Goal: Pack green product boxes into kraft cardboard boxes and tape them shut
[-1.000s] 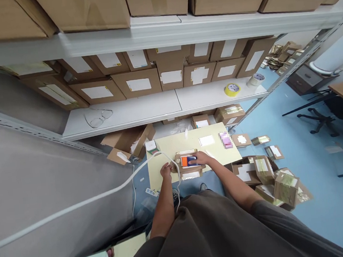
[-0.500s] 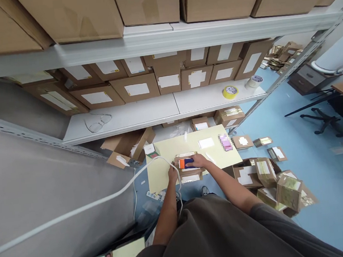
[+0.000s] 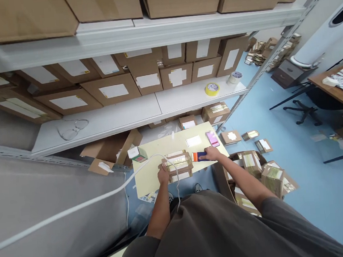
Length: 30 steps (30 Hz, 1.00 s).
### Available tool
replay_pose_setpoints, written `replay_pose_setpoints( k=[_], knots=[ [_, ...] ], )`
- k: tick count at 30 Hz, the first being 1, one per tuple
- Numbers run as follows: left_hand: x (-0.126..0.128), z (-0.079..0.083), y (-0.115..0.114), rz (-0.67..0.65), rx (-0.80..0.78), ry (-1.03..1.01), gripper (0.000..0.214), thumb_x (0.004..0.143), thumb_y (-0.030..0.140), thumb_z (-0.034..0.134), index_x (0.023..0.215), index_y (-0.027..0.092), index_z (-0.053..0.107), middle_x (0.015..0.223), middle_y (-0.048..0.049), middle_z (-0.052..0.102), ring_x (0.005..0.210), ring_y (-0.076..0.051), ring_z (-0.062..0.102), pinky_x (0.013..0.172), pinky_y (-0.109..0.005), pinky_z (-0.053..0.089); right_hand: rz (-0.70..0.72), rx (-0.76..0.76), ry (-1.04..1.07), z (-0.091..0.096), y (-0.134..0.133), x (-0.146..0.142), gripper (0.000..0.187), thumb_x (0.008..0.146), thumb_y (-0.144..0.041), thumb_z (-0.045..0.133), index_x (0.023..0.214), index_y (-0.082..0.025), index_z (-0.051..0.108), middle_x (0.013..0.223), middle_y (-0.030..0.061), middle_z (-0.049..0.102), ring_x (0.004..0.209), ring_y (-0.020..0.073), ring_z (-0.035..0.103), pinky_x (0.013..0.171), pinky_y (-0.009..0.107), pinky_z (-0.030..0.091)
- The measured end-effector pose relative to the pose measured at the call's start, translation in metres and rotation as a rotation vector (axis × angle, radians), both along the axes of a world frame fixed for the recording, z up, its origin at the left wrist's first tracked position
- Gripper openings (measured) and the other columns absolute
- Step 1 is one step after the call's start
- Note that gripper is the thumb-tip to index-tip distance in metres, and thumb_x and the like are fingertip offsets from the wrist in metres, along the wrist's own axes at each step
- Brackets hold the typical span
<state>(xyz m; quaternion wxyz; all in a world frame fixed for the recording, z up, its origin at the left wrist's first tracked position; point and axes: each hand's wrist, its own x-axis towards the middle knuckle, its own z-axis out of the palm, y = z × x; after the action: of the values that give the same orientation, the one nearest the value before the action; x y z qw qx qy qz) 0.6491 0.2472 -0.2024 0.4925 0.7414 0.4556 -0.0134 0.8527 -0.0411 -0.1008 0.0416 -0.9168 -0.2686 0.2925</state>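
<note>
A small taped cardboard box (image 3: 179, 165) sits on a pale yellow table (image 3: 151, 175) below me. My left hand (image 3: 163, 173) grips the box's left end, fingers closed on it. My right hand (image 3: 212, 153) is to the right of the box, closed on an orange and blue tape dispenser (image 3: 199, 156) held just off the box's right side. A white cable (image 3: 105, 195) runs from the lower left across to the box.
A white label (image 3: 193, 141) and a pink item (image 3: 212, 138) lie on the table's far side. Grey shelving (image 3: 145, 110) with labelled cartons stands ahead, with a yellow tape roll (image 3: 211, 88). Several small boxes (image 3: 270, 175) litter the blue floor at right. An office chair (image 3: 301, 112) stands far right.
My right hand has drawn the tape dispenser off the top of the box to its right side. My left hand stays on the box's left end. The view has swung slightly right.
</note>
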Motion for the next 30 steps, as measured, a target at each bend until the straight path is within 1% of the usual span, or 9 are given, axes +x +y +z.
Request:
replay_pose_setpoints(
  k=[2,4,7,13,16,19,24,27,30],
  knots=[
    [0.005,-0.001,-0.004,-0.005,0.025,0.046,0.046,0.104,0.061,0.056,0.123,0.021,0.07,0.103,-0.016,0.082,0.112,-0.035,0.077,0.095,-0.042,0.054,-0.03,0.002,0.01,-0.001,-0.028,0.014,0.069,0.086,-0.084,0.074,0.105,-0.019,0.084,0.111,0.0205,0.083,0.103,0.0371,0.078,0.081,0.038,0.055],
    [0.009,-0.002,-0.008,-0.009,0.051,0.077,0.045,0.106,0.057,0.053,0.123,0.02,0.071,0.105,-0.0182,0.082,0.113,-0.037,0.076,0.096,-0.043,0.053,-0.035,0.026,0.036,-0.001,-0.04,0.026,0.067,0.082,-0.084,0.078,0.102,-0.02,0.084,0.108,0.0193,0.084,0.101,0.0366,0.078,0.08,0.037,0.055],
    [0.012,-0.003,-0.012,-0.014,0.09,0.1,0.044,0.108,0.053,0.05,0.125,0.018,0.071,0.106,-0.0194,0.082,0.114,-0.038,0.076,0.097,-0.043,0.052,-0.012,0.065,0.069,0.0,-0.044,0.04,0.066,0.077,-0.083,0.083,0.097,-0.02,0.083,0.104,0.0183,0.084,0.098,0.0363,0.077,0.078,0.037,0.054],
    [0.012,-0.002,-0.016,-0.013,0.147,0.114,0.05,0.109,0.056,0.048,0.131,0.017,0.07,0.106,-0.0177,0.082,0.116,-0.038,0.076,0.099,-0.042,0.052,0.007,0.078,0.076,-0.004,-0.059,0.054,0.065,0.071,-0.084,0.086,0.09,-0.022,0.083,0.099,0.0159,0.084,0.096,0.0352,0.078,0.076,0.036,0.055],
    [0.013,-0.003,-0.018,-0.01,0.155,0.113,0.05,0.109,0.055,0.047,0.134,0.017,0.069,0.11,-0.0194,0.082,0.118,-0.037,0.075,0.101,-0.043,0.051,-0.02,0.029,0.046,-0.014,-0.052,0.048,0.064,0.07,-0.08,0.088,0.094,-0.021,0.085,0.099,0.0171,0.085,0.096,0.0355,0.08,0.076,0.036,0.057],
    [0.014,-0.005,-0.017,-0.016,0.158,0.095,0.049,0.109,0.053,0.05,0.136,0.016,0.069,0.114,-0.0212,0.082,0.118,-0.037,0.075,0.102,-0.043,0.051,-0.063,-0.052,0.009,-0.028,-0.024,0.031,0.062,0.074,-0.072,0.089,0.105,-0.018,0.085,0.106,0.0215,0.084,0.102,0.0367,0.081,0.079,0.036,0.06],
    [0.014,-0.01,-0.015,-0.015,0.173,0.076,0.045,0.109,0.05,0.053,0.134,0.017,0.07,0.115,-0.0202,0.082,0.113,-0.036,0.077,0.098,-0.041,0.053,-0.038,-0.077,0.01,-0.052,0.022,-0.003,0.041,0.091,-0.045,0.081,0.117,-0.014,0.083,0.118,0.0256,0.082,0.114,0.0391,0.079,0.091,0.042,0.062],
    [0.013,-0.012,-0.014,-0.013,0.185,0.094,0.046,0.108,0.052,0.056,0.133,0.017,0.07,0.11,-0.0178,0.082,0.113,-0.036,0.076,0.097,-0.04,0.053,-0.052,-0.08,0.034,-0.063,0.014,-0.011,0.034,0.095,-0.038,0.077,0.116,-0.013,0.082,0.116,0.0256,0.082,0.113,0.0386,0.079,0.091,0.042,0.061],
    [0.014,-0.013,-0.014,-0.021,0.198,0.126,0.047,0.109,0.051,0.053,0.134,0.014,0.07,0.109,-0.0191,0.082,0.116,-0.037,0.075,0.098,-0.041,0.053,-0.208,-0.079,0.017,-0.077,-0.012,-0.011,0.045,0.106,-0.051,0.062,0.124,-0.012,0.076,0.116,0.026,0.081,0.109,0.036,0.08,0.089,0.04,0.06]
  ],
)
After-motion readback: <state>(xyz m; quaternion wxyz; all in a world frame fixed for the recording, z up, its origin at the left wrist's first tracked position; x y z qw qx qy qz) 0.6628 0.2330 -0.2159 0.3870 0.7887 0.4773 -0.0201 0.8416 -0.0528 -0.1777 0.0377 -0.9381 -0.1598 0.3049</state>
